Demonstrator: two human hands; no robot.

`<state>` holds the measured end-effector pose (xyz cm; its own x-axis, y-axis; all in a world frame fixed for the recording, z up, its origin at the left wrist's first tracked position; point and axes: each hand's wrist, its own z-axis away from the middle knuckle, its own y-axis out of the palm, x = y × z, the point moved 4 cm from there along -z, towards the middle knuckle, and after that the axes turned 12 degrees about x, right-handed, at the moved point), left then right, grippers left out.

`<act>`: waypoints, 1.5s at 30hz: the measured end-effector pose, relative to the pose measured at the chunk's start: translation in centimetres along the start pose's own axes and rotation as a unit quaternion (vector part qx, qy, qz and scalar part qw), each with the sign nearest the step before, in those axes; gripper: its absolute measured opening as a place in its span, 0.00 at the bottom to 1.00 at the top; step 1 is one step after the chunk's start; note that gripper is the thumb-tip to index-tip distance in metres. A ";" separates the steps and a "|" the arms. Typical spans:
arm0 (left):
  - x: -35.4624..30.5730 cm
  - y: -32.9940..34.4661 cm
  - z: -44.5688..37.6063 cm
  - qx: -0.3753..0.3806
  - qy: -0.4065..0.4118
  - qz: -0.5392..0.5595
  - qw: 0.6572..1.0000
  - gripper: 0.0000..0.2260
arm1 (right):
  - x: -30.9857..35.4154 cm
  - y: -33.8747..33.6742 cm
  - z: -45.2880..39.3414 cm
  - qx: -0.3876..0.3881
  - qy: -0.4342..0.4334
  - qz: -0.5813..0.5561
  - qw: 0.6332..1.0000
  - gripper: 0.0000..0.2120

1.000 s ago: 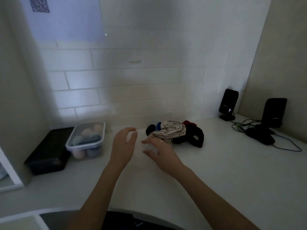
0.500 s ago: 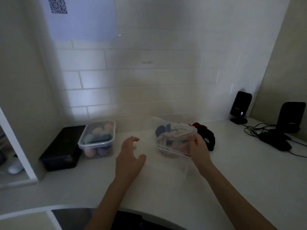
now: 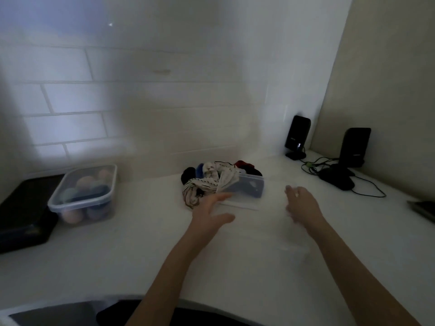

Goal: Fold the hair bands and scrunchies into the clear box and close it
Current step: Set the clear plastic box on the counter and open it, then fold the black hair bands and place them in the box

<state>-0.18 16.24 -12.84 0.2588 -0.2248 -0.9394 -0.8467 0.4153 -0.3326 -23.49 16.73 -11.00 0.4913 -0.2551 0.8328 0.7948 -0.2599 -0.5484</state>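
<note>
Both hands, left hand [image 3: 213, 211] and right hand [image 3: 302, 204], reach forward with fingers spread, holding nothing, flanking the clear box [image 3: 244, 189].

I see a white band [image 3: 211, 182] with black stripes, plus red [image 3: 243, 164], blue [image 3: 200, 169] and black [image 3: 188, 175] scrunchies.

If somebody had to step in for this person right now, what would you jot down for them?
Left hand: open, fingers at the near edge of the clear piece, whether touching is unclear.
Right hand: open, holding nothing, apart from it on the right.
Pile of hair bands and scrunchies: heaped on the white counter, behind and left of the clear piece, which stands tilted against it.
Done: nothing visibly packed.
Left: fold each band into the box, then close it.
</note>
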 end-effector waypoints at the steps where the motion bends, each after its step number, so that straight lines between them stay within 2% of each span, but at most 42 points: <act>1: -0.1 0.7 -0.2 0.003 -0.001 -0.016 1.000 0.22 | 0.0 -0.7 -0.1 -0.040 -0.010 0.057 0.998 0.20; 3: -0.3 1.8 -0.5 -0.010 0.001 -0.064 0.998 0.23 | 0.3 -2.0 -0.2 -0.109 -0.046 0.170 0.978 0.20; 5: -1.0 2.6 -0.9 -0.016 0.003 -0.128 0.992 0.26 | 1.0 -2.7 -0.3 -0.141 -0.114 0.281 0.942 0.23; 7: -1.3 3.0 -1.6 -0.004 -0.003 -0.188 0.982 0.30 | 1.3 -2.3 -0.6 -0.100 -0.178 0.384 0.901 0.26; 9: -1.2 3.1 -2.4 0.018 -0.022 -0.257 0.966 0.33 | 1.0 -1.6 -1.2 -0.012 -0.199 0.449 0.871 0.28; 11: -1.0 3.1 -3.1 0.041 -0.035 -0.318 0.947 0.32 | 0.2 -0.9 -1.8 0.093 -0.177 0.437 0.877 0.29; 14: -1.1 3.2 -3.4 0.053 -0.039 -0.337 0.939 0.26 | -0.2 -0.2 -1.6 0.245 -0.112 0.364 0.892 0.28; 16: -1.2 3.1 -3.4 0.042 -0.038 -0.346 0.936 0.23 | 0.0 -0.1 -1.2 0.298 -0.076 0.309 0.900 0.28; 19: -1.3 3.0 -3.4 0.032 -0.028 -0.355 0.934 0.23 | 0.3 -0.2 -1.2 0.323 -0.057 0.288 0.900 0.29; 24: -1.6 3.7 -3.3 0.037 -0.004 -0.336 0.941 0.25 | 0.6 -0.9 -3.0 0.319 -0.034 0.258 0.911 0.38; 27: -1.4 4.2 -2.9 0.008 0.022 -0.191 0.981 0.22 | 2.3 -1.0 -4.7 0.284 -0.071 0.268 0.918 0.23; 29: -1.1 4.1 -2.6 -0.022 0.045 -0.092 0.994 0.18 | 4.1 -0.2 -5.6 0.268 -0.121 0.291 0.910 0.21; 31: -1.1 4.1 -2.4 -0.042 0.070 -0.113 0.990 0.18 | 5.4 1.1 -6.6 0.264 -0.146 0.336 0.892 0.26; 33: -1.1 4.0 -2.2 -0.050 0.083 -0.156 0.983 0.21 | 6.0 2.5 -7.7 0.264 -0.125 0.419 0.860 0.29; 36: -1.2 4.2 -2.0 -0.039 0.070 -0.185 0.980 0.22 | 6.0 3.6 -8.6 0.229 -0.084 0.495 0.834 0.22; 41: -1.3 4.4 -2.0 -0.037 0.057 -0.190 0.979 0.24 | 5.0 3.6 -9.3 0.186 -0.043 0.522 0.832 0.20; 43: -1.3 4.4 -2.0 -0.039 0.058 -0.188 0.980 0.23 | 4.9 3.3 -9.4 0.159 -0.058 0.501 0.849 0.20; 45: -1.2 4.3 -2.0 -0.040 0.059 -0.186 0.980 0.22 | 5.3 2.6 -9.4 0.092 -0.100 0.454 0.881 0.20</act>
<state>-5.04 16.52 -12.92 0.5054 -0.4494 -0.7366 -0.7384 0.2164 -0.6387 -22.17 5.97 -8.77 0.9923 -0.1067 0.0634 0.0768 0.1261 -0.9890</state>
